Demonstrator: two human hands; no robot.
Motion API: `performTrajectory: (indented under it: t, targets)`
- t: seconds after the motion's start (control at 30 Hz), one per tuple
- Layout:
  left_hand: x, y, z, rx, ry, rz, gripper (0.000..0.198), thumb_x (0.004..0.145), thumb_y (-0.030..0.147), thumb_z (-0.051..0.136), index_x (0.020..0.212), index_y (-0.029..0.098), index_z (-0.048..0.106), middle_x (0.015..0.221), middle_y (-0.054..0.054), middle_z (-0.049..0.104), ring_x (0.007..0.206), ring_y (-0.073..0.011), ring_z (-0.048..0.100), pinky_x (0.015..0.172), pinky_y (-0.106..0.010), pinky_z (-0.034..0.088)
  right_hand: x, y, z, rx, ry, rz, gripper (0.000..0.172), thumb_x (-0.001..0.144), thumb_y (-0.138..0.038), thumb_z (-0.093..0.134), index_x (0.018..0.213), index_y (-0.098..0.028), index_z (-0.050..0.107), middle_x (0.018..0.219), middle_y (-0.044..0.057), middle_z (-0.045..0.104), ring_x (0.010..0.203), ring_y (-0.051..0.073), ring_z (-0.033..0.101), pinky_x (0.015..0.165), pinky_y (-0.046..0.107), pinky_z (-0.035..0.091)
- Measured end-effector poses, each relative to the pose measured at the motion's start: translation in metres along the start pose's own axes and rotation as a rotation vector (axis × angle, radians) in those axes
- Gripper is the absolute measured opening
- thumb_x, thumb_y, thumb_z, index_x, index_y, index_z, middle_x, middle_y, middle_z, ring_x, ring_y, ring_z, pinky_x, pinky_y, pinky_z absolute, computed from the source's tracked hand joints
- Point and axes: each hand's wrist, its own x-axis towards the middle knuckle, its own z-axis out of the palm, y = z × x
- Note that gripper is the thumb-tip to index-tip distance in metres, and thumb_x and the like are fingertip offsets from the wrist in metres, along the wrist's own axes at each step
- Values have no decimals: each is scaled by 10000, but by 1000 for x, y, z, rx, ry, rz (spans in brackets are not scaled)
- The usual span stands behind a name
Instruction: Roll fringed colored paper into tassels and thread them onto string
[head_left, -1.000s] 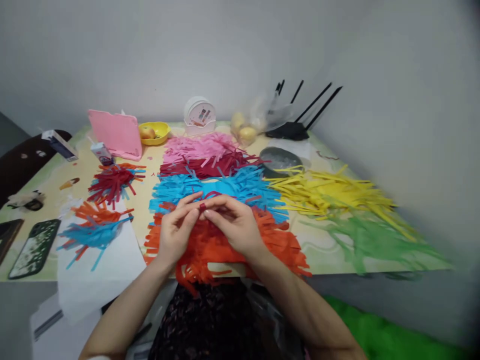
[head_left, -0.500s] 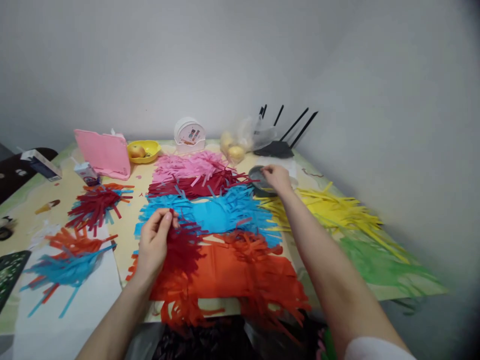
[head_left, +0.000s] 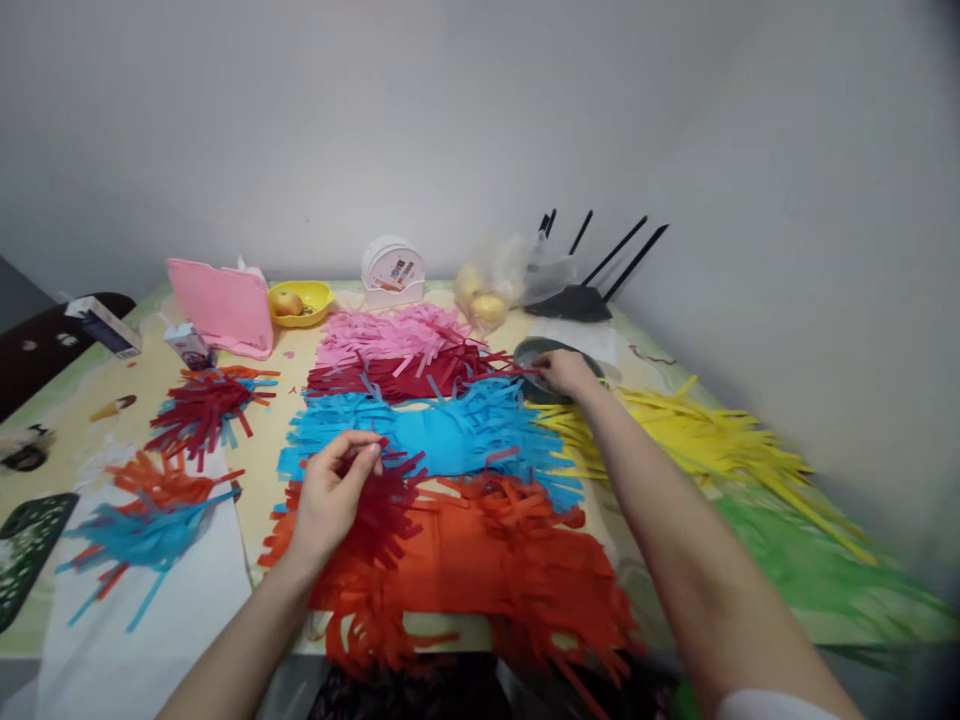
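Observation:
My left hand (head_left: pixel 330 497), closed in a pinch, holds a dark red fringed paper tassel (head_left: pixel 384 515) by its top over orange fringed paper (head_left: pixel 457 560). Further right and back, my right hand (head_left: pixel 568 373) is pinched at the end of a thin dark red strip, above a dark round dish (head_left: pixel 527 352). That strip runs toward the dark red fringed paper (head_left: pixel 397 378). Blue fringed paper (head_left: pixel 431 437) lies between the orange and dark red layers, and pink fringed paper (head_left: pixel 390 335) lies behind them.
At left lie a red, orange and blue bundle (head_left: pixel 212 408) and an orange and blue one (head_left: pixel 146 520). Yellow strips (head_left: pixel 682 430) and green strips (head_left: pixel 810 560) spread right. Behind stand a pink tablet case (head_left: pixel 221 308), yellow bowl (head_left: pixel 319 296), bagged fruit (head_left: pixel 487 305) and black router (head_left: pixel 574 303).
The view has turned slightly left, so everything sits further right. My right hand has come down and its fingertips now meet the dark red strip. My left hand has moved a little right with the tassel.

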Motion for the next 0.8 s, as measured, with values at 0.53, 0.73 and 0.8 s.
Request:
performTrajectory:
  t: [0.53, 0.73, 0.8]
  targets:
    - [-46, 14, -10, 172, 56, 208, 118, 879, 280, 653, 858, 188, 724, 853, -36, 733, 813, -173, 656, 796, -282, 497, -197, -193, 5, 753, -245, -301, 151, 894, -266, 631, 992, -258, 745, 1013, 60, 682, 873, 175, 670, 718, 304, 579]
    - [-66, 17, -18, 250, 83, 300, 116, 895, 252, 639, 847, 176, 712, 807, -30, 719, 775, -161, 646, 742, -274, 491, -236, -220, 20, 1127, -298, -112, 246, 836, -320, 739, 1037, -245, 619, 940, 33, 722, 866, 150, 700, 790, 283, 592]
    - [-71, 19, -21, 291, 108, 341, 105, 897, 237, 638, 845, 178, 707, 797, -22, 711, 758, -151, 637, 727, -267, 485, -240, -224, 22, 1163, -291, -84, 264, 813, -336, 765, 1006, -236, 614, 924, 34, 729, 849, 150, 703, 779, 283, 598]
